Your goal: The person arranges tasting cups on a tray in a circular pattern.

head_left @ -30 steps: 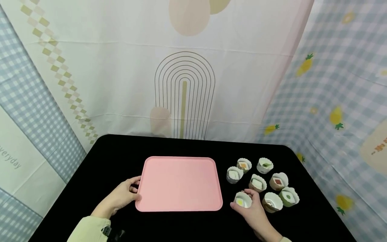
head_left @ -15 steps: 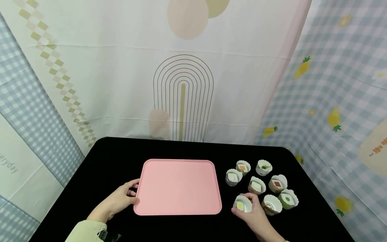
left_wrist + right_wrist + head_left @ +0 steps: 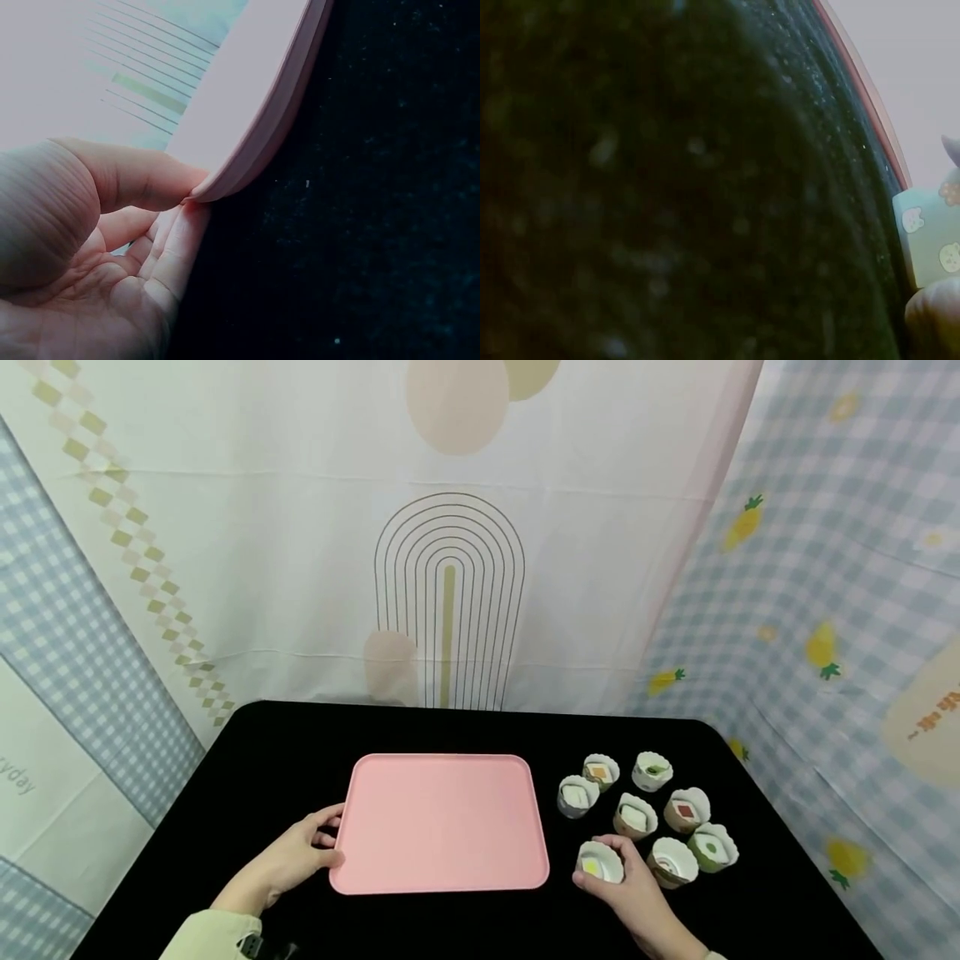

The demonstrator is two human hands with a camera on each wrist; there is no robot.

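Cup [image 3: 599, 863] gripped by your right hand [image 3: 634, 893], tray [image 3: 441, 823] pinched at its left edge by your left hand [image 3: 294, 858]: squeeze lightly, hold the cup level.

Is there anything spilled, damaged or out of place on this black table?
Nothing stands out. The pink tray looks intact, the seven unheld scalloped cups stand upright, and I see no spill.

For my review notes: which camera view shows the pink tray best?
The head view: all four corners of the pink tray are visible. The left wrist view shows only part, pinched by the left hand; the right wrist view, just a section at upper right.
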